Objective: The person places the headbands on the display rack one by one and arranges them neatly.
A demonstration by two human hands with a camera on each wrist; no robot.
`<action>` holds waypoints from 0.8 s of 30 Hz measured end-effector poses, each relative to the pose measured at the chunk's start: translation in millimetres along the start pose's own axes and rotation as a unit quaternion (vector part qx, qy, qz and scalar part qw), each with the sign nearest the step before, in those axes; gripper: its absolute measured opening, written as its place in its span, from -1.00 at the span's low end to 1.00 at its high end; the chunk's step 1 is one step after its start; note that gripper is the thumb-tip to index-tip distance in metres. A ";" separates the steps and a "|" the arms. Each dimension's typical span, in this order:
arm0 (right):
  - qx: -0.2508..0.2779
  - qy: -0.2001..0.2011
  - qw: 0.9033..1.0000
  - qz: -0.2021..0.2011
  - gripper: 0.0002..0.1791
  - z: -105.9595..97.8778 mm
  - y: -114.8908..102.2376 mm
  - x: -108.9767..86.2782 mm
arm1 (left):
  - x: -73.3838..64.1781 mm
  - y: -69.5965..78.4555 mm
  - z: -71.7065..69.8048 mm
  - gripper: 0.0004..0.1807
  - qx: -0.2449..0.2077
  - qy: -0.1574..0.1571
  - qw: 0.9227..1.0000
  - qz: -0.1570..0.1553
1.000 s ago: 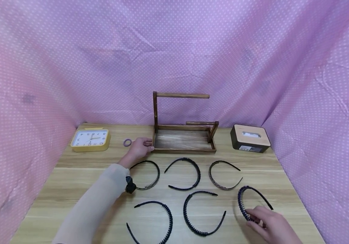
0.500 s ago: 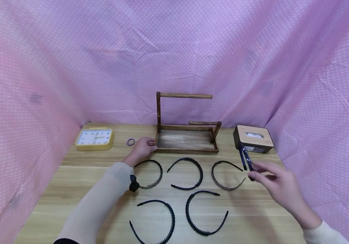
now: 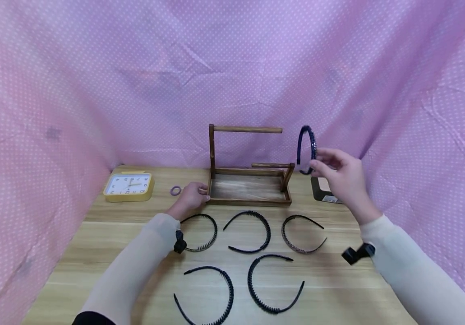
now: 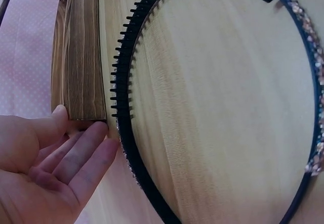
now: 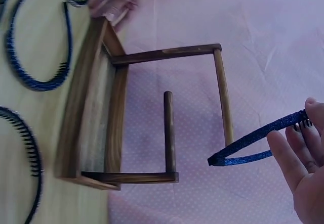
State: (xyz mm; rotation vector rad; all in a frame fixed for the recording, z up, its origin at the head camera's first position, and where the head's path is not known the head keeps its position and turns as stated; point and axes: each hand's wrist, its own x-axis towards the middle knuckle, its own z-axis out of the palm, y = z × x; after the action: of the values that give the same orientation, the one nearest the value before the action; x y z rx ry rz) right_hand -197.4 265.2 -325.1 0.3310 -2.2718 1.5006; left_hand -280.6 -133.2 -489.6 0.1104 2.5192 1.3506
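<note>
In the head view a dark wooden rack (image 3: pixel 248 201) stands at the back, a tray base with a long upper bar (image 3: pixel 248 130) and a shorter lower bar (image 3: pixel 270 165). My left hand (image 3: pixel 191 197) holds the tray's left end, thumb and fingers at its corner in the left wrist view. Raised to the right of the rack, my right hand (image 3: pixel 339 174) pinches a dark blue toothed headband (image 3: pixel 312 139) between thumb and fingers. In the right wrist view this headband (image 5: pixel 253 137) overlaps the free end of the upper bar (image 5: pixel 224 97).
Several toothed headbands lie on the wooden table, among them one in the middle (image 3: pixel 268 230) and one at the front (image 3: pixel 250 280). A yellow clock (image 3: pixel 128 187) and a purple ring (image 3: pixel 175 190) sit left; a tissue box (image 3: pixel 321 189) is partly hidden behind my right hand.
My right hand has lifted the blue headband from the table's front right, carrying it up and back to beside the rack. My left hand stays at the tray's end.
</note>
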 end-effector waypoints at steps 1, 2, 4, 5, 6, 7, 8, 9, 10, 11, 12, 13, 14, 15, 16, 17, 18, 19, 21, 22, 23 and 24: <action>-0.002 0.004 1.000 0.003 -0.59 2.8 0.9 7.5 | 0.3 0.8 0.0 -0.51 0.002 0.000 1.000 -0.002; -0.001 0.008 1.000 0.004 -0.59 6.0 2.2 14.8 | 1.2 1.3 0.0 -0.51 0.004 0.000 1.000 -0.004; 0.001 0.012 1.000 0.009 -0.59 12.3 5.7 27.2 | 2.9 1.7 -0.1 -0.52 0.013 -0.001 1.000 -0.009; 0.003 0.012 1.000 0.012 -0.58 15.6 7.9 32.7 | 3.5 1.6 -0.2 -0.52 0.018 -0.002 1.000 -0.012; 0.012 0.011 1.000 0.017 -0.58 19.1 10.4 37.9 | 3.9 1.4 -0.3 -0.52 0.022 -0.004 1.000 -0.012; 0.017 0.011 1.000 0.020 -0.58 22.7 13.2 42.5 | 3.9 1.4 -0.4 -0.51 0.023 -0.005 1.000 -0.013; 0.024 0.011 0.999 0.024 -0.58 26.6 16.0 46.6 | 4.0 1.1 -0.4 -0.51 0.024 -0.006 1.000 -0.014; 0.030 0.010 0.999 0.030 -0.58 30.3 18.8 50.5 | 3.5 0.9 -0.3 -0.51 0.025 -0.006 1.000 -0.015; 0.031 0.010 0.999 0.035 -0.58 34.1 21.6 54.5 | 3.2 0.7 -0.5 -0.51 0.024 -0.006 1.000 -0.014; 0.032 0.009 0.999 0.039 -0.58 38.0 24.3 58.2 | 2.9 0.9 -0.6 -0.51 0.022 -0.006 1.000 -0.014; 0.032 0.008 0.998 0.043 -0.59 41.9 26.4 61.4 | 2.6 1.0 -0.6 -0.51 0.019 -0.006 1.000 -0.015; 0.033 0.007 0.998 0.046 -0.60 46.0 28.7 64.5 | 2.5 1.3 -0.5 -0.51 0.018 -0.005 1.000 -0.017; 0.033 0.003 0.998 0.049 -0.60 49.9 30.2 67.1 | 2.2 1.6 -0.2 -0.52 0.017 -0.004 1.000 -0.017; 0.032 -0.001 0.998 0.053 -0.60 53.8 31.2 69.0 | 1.9 2.1 0.1 -0.52 0.017 -0.004 1.000 -0.018; 0.027 -0.007 0.998 0.055 -0.60 57.6 31.5 70.5 | 1.6 2.6 0.5 -0.51 0.017 -0.004 1.000 -0.019; 0.023 -0.012 0.998 0.057 -0.59 61.7 31.1 71.7 | 1.2 3.2 0.8 -0.51 0.015 -0.004 1.000 -0.019; 0.018 -0.017 0.998 0.058 -0.59 65.7 30.6 72.7 | 0.9 3.9 1.1 -0.51 0.016 -0.003 1.000 -0.019; 0.014 -0.022 0.998 0.059 -0.59 69.7 29.8 73.5 | 0.6 4.5 1.4 -0.51 0.016 -0.002 1.000 -0.017; 0.009 -0.032 0.998 0.060 -0.58 77.9 27.1 74.8 | 0.3 5.8 1.7 -0.51 0.014 0.000 1.000 -0.015; 0.006 -0.036 0.998 0.059 -0.58 82.1 25.6 75.5 | 0.3 6.2 1.8 -0.51 0.012 0.002 1.000 -0.014; 0.009 -0.039 0.997 0.059 -0.58 86.5 24.0 76.4 | 0.2 6.7 1.8 -0.51 0.009 0.003 1.000 -0.014; 0.011 -0.043 0.997 0.061 -0.58 90.9 22.7 77.3 | 0.4 7.1 1.8 -0.51 0.006 0.003 1.000 -0.014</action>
State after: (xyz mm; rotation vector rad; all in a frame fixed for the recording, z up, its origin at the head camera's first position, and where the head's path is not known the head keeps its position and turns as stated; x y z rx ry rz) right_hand -293.4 192.3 -340.6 0.2728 -2.3823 1.6006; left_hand -281.0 -127.7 -484.8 0.0737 2.5254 1.3265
